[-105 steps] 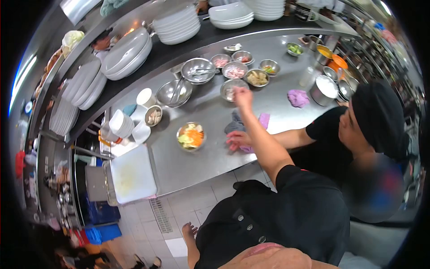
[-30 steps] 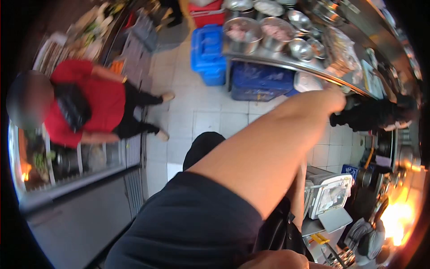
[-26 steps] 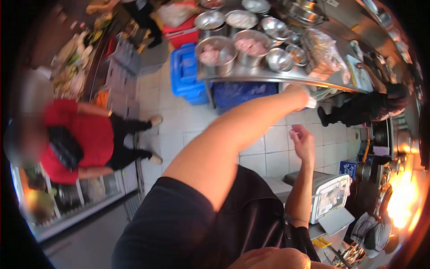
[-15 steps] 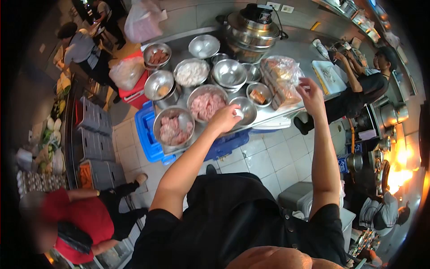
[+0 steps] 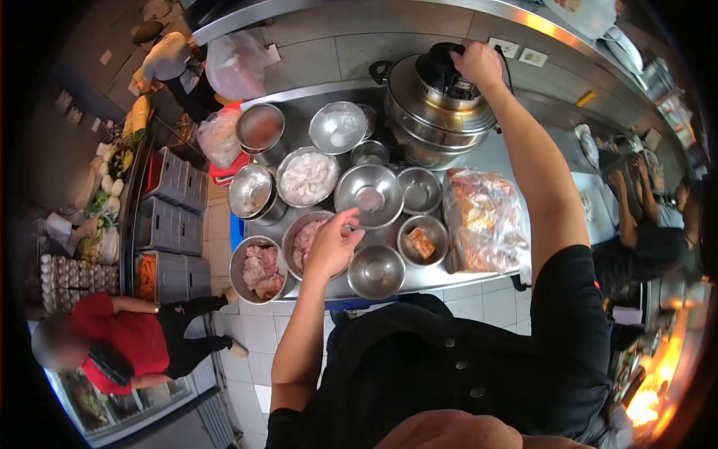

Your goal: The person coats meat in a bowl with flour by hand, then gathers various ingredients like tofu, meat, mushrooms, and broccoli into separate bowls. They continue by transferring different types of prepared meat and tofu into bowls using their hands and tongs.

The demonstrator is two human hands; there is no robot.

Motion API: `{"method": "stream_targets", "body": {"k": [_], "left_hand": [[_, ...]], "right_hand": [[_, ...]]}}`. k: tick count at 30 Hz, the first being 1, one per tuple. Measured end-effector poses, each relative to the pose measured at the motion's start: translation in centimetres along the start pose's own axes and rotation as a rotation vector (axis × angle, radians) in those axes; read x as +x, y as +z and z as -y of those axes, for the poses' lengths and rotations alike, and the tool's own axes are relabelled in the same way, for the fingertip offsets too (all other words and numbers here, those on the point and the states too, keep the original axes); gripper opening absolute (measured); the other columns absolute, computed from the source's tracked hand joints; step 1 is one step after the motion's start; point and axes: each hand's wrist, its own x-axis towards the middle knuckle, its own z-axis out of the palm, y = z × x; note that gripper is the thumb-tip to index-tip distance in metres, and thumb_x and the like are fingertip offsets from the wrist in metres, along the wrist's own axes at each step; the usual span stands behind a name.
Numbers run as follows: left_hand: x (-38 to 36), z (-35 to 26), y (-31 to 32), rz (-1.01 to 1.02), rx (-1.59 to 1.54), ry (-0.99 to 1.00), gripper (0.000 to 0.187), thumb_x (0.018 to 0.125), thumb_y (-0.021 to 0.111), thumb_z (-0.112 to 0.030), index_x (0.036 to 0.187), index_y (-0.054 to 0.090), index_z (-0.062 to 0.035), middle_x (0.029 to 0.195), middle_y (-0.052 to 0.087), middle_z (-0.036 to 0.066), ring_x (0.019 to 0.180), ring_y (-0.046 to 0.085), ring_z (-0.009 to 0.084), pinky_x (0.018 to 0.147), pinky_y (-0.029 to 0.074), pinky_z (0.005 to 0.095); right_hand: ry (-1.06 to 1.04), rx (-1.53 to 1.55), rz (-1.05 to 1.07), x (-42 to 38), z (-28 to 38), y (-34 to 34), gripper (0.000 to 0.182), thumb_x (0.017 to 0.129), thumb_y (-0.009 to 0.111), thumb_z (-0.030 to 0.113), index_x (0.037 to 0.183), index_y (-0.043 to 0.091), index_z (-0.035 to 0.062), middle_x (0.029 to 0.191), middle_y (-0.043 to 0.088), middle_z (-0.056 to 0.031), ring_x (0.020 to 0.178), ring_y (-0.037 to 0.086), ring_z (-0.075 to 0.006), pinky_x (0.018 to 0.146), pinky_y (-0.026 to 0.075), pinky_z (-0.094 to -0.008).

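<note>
My right hand [image 5: 479, 66] reaches to the back of the steel table, its fingers curled over the black top unit [image 5: 441, 69] of a large steel pot [image 5: 434, 142]. My left hand [image 5: 333, 245] hovers with fingers apart and nothing visible in it. It partly covers a bowl of pale pink raw meat [image 5: 301, 232]. Close to it are a steel bowl [image 5: 368, 196] and a smaller steel bowl [image 5: 376, 272]. A bowl with an orange-brown piece [image 5: 421, 243] sits to the right, beside a large clear plastic bag of food [image 5: 482, 221].
More bowls hold raw meat [image 5: 262, 271] and a white food [image 5: 307, 176]. A steel shelf edge [image 5: 299, 10] runs above the table. A person in red [image 5: 127, 340] stands at left; another works at right. Flames [image 5: 647, 400] burn at the far lower right.
My right hand has gone from above the plastic bag to the pot's black top. My left hand has moved left and opened; the small white thing it pinched is gone from it. The view has shifted.
</note>
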Motion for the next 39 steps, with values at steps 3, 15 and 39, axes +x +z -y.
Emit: {"method": "stream_targets", "body": {"k": [3, 15, 39], "left_hand": [[1.5, -4.5, 1.5, -0.095, -0.025, -0.067, 0.046, 0.089, 0.071, -0.012, 0.134, 0.058, -0.0081, 0.112, 0.070, 0.010, 0.088, 0.068, 0.0187, 0.079, 0.054, 0.0319], [21.1, -16.2, 5.3, -0.145, 0.016, 0.135, 0.040, 0.093, 0.066, -0.006, 0.132, 0.058, -0.0020, 0.114, 0.068, 0.009, 0.097, 0.066, 0.0142, 0.084, 0.052, 0.0283], [47.3, -16.0, 16.8, 0.246, 0.874, 0.177, 0.073, 0.066, 0.084, -0.029, 0.129, 0.061, -0.0017, 0.119, 0.068, 0.021, 0.111, 0.066, 0.0320, 0.094, 0.053, 0.0401]], "right_hand": [[-0.016, 0.071, -0.003, 4.6, -4.3, 1.0, 0.040, 0.080, 0.072, 0.044, 0.102, 0.076, 0.0103, 0.099, 0.073, -0.0198, 0.098, 0.068, -0.0401, 0.087, 0.054, -0.0467], [-0.015, 0.597, -0.130, 12.4, -25.7, -3.5, 0.041, 0.087, 0.069, 0.045, 0.097, 0.076, 0.0058, 0.097, 0.073, -0.0138, 0.085, 0.067, -0.0260, 0.075, 0.051, -0.0373], [0.234, 1.019, -0.169, 5.9, -27.7, -5.2, 0.017, 0.082, 0.083, 0.014, 0.087, 0.072, 0.0011, 0.068, 0.057, 0.0049, 0.060, 0.047, -0.0057, 0.057, 0.038, -0.0223]]}}
